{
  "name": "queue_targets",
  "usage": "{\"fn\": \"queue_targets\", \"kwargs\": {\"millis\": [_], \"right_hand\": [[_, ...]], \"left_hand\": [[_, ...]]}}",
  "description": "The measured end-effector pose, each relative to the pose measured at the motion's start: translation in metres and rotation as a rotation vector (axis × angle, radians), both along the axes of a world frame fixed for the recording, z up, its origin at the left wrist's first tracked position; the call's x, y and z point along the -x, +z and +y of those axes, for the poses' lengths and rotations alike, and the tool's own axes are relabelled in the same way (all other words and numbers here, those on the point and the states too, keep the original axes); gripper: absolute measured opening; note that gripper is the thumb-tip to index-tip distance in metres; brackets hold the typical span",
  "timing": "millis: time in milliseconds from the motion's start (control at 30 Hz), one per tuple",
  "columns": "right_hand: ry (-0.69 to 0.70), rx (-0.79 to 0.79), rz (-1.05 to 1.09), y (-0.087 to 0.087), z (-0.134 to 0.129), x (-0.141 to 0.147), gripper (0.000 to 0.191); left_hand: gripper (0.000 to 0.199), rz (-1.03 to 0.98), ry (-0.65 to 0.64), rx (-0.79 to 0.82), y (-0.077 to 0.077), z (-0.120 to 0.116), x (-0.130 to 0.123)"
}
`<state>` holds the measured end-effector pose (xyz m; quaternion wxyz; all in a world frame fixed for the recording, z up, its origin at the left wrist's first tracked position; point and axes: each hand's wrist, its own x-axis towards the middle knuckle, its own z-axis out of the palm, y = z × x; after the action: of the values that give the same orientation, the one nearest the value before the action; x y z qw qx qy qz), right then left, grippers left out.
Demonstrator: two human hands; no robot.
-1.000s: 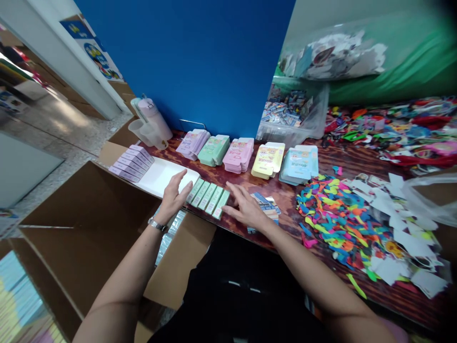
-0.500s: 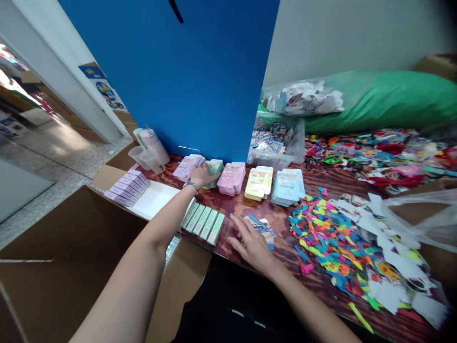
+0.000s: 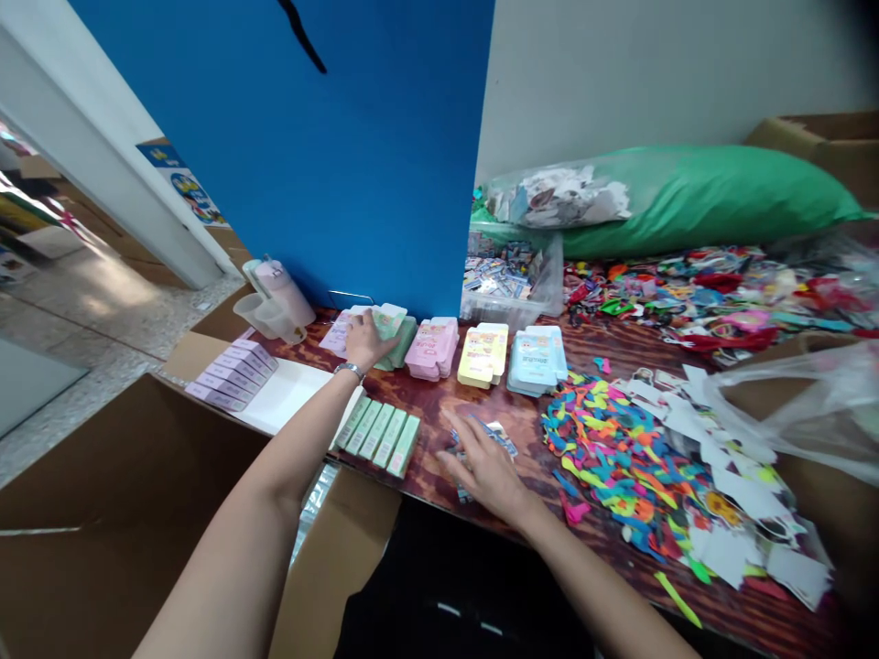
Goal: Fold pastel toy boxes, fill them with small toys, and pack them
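My left hand (image 3: 367, 340) rests at the back of the wooden table (image 3: 439, 403), its fingers on a mint-green flat carton stack (image 3: 402, 343) beside a lilac stack (image 3: 335, 335). One mint carton seems lifted at its edge (image 3: 388, 320), though my fingers partly hide it. My right hand (image 3: 482, 471) lies open, fingers spread, over a small pile of blue printed cards (image 3: 500, 439). Between my hands lies a row of several slim mint boxes (image 3: 377, 439). Pink (image 3: 431, 350), yellow (image 3: 482, 355) and pale blue (image 3: 537, 361) flat stacks stand along the back.
An open cardboard box (image 3: 137, 467) stands against the table's near left edge. Lilac boxes lie on a white board (image 3: 230, 380). To the right spread coloured balloons (image 3: 618, 458), white paper cutouts (image 3: 728, 494) and a clear plastic bag (image 3: 797, 412). A bottle (image 3: 280, 293) stands at the back left.
My left hand has moved from the white board to the mint stack. My right hand has shifted onto the blue cards, which look more spread. The view has turned slightly.
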<state>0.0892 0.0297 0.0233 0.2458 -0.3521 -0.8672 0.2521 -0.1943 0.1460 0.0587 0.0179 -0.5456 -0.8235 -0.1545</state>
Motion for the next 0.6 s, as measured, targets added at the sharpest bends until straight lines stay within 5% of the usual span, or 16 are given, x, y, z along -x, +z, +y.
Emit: {"fn": "queue_targets", "kwargs": {"millis": [67, 200, 300, 433, 600], "right_hand": [[-0.055, -0.055, 0.049, 0.015, 0.012, 0.003, 0.059], [-0.235, -0.254, 0.155, 0.045, 0.038, 0.011, 0.055], [-0.267, -0.288, 0.194, 0.052, 0.044, 0.015, 0.048], [-0.275, -0.095, 0.352, 0.045, 0.033, 0.007, 0.034], [-0.128, 0.407, 0.498, 0.048, 0.025, -0.015, 0.023]], "left_hand": [[0.103, 0.012, -0.075, -0.084, 0.007, -0.018, -0.014], [0.100, 0.054, -0.431, -0.418, 0.017, -0.070, -0.062], [0.094, 0.096, -0.542, -0.504, 0.018, -0.105, -0.095], [0.092, 0.138, -0.527, -0.492, 0.008, -0.126, -0.118], [0.093, 0.075, -0.534, -0.497, -0.005, -0.135, -0.137]]}}
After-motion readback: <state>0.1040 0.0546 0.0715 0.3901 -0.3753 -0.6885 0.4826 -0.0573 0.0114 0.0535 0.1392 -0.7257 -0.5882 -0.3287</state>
